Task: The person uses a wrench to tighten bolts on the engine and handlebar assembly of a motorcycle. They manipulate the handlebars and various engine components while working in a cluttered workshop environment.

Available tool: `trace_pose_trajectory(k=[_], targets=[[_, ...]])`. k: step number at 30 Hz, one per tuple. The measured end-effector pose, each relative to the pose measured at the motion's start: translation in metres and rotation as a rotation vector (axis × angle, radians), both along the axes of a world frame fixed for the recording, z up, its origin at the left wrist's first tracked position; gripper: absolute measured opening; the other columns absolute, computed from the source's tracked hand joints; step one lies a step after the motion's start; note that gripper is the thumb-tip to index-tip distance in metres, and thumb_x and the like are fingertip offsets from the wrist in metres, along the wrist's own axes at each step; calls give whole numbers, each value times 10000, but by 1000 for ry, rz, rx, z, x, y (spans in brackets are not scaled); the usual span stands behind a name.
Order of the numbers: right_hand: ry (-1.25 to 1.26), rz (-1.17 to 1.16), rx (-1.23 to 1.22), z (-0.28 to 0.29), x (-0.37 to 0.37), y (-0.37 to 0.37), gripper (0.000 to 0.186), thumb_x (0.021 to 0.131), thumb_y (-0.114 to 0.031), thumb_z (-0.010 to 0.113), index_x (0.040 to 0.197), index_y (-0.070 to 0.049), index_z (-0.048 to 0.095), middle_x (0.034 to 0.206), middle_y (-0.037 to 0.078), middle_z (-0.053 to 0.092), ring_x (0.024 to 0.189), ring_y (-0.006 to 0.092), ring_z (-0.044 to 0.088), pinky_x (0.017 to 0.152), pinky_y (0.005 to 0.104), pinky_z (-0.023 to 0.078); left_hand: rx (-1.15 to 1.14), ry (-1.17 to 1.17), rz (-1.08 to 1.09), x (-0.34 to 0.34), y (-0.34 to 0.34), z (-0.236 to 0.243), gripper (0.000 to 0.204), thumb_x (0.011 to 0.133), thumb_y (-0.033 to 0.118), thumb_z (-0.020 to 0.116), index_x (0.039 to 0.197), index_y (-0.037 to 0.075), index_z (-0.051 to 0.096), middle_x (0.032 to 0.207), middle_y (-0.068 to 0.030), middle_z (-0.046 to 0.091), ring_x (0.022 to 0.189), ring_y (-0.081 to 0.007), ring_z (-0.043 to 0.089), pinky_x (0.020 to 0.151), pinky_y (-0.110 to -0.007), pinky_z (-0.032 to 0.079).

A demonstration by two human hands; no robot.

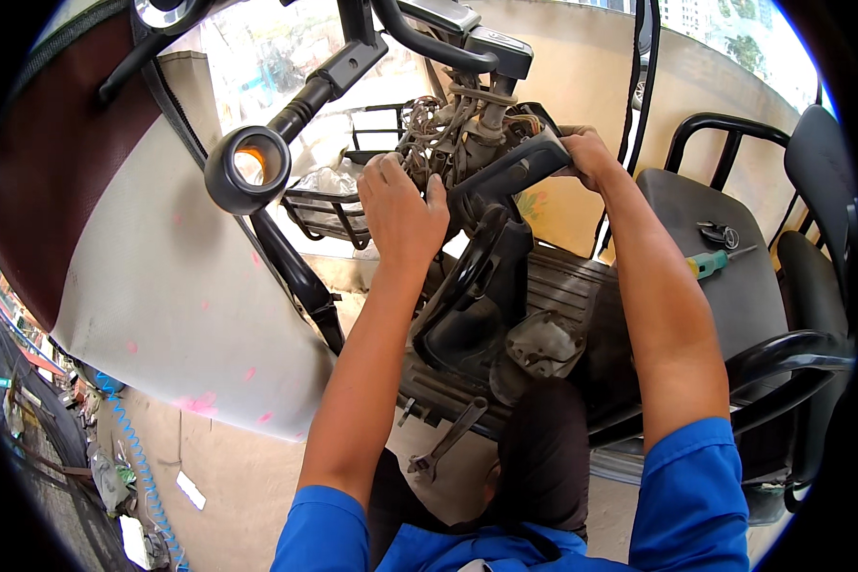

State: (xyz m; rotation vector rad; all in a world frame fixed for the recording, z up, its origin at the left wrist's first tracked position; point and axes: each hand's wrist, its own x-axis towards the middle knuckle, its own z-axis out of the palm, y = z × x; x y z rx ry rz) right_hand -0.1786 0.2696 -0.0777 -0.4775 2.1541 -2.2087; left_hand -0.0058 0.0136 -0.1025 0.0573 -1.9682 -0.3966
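In front of me stands a three-wheeled vehicle's steering column with a tangle of exposed, dusty wires [462,133]. A long black plastic cover [520,170] slants across the column just below the wires. My right hand [586,157] grips the cover's right end, its fingers wrapped behind the edge and partly hidden. My left hand [402,205] is raised at the left side of the wires, near the cover's left end. Its thumb stands apart from the fingers, and I see nothing held in it. The fingertips are turned away from view.
Handlebar parts and a round mirror-like black ring [248,170] rise at the left, beside a wire basket [329,210]. On the grey seat [725,205] lie keys [719,234] and a green screwdriver [715,262]. An adjustable wrench [448,440] rests by my legs, near a dusty metal part [545,343].
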Motion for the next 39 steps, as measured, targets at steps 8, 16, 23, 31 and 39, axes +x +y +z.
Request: trace_pose_trajectory(k=[8,16,23,31,39], targets=[[2,-4,3,2,4,-1,268,858,-13,574,1090,78,674,908,133,705,692,200,704,573,334,634,-21,-78,56,-6,-3,-2,565,824,249,730,1188,-85,457,1126,-261,566,1115,-423,518,1040,-497,347],[4,-7,2,3,7,-3,263,854,-6,565,1077,77,677,908,141,708,681,215,708,570,342,638,-107,-2,-4,-7,-12,-11,443,784,171,734,1091,-66,519,1143,-212,528,1118,-392,485,1073,-513,314],[-1,15,-22,1,3,-2,280,846,-3,565,1089,89,667,912,151,705,691,217,708,577,341,639,-22,131,-203,10,5,-12,192,778,63,698,936,-2,611,1090,-164,549,1081,-355,504,966,-462,395],[-21,19,-32,-2,1,-1,303,849,-7,573,1124,84,662,918,151,706,717,212,712,586,344,639,-79,60,-429,14,55,-8,448,841,66,643,1263,-33,531,1223,-199,542,1148,-390,506,1007,-455,415],[-3,7,-31,0,2,0,306,847,-12,582,1126,87,657,938,154,706,714,215,712,581,345,639,10,-12,-479,6,71,-11,536,828,59,653,1322,-57,481,1276,-210,506,1195,-398,468,1028,-458,404]])
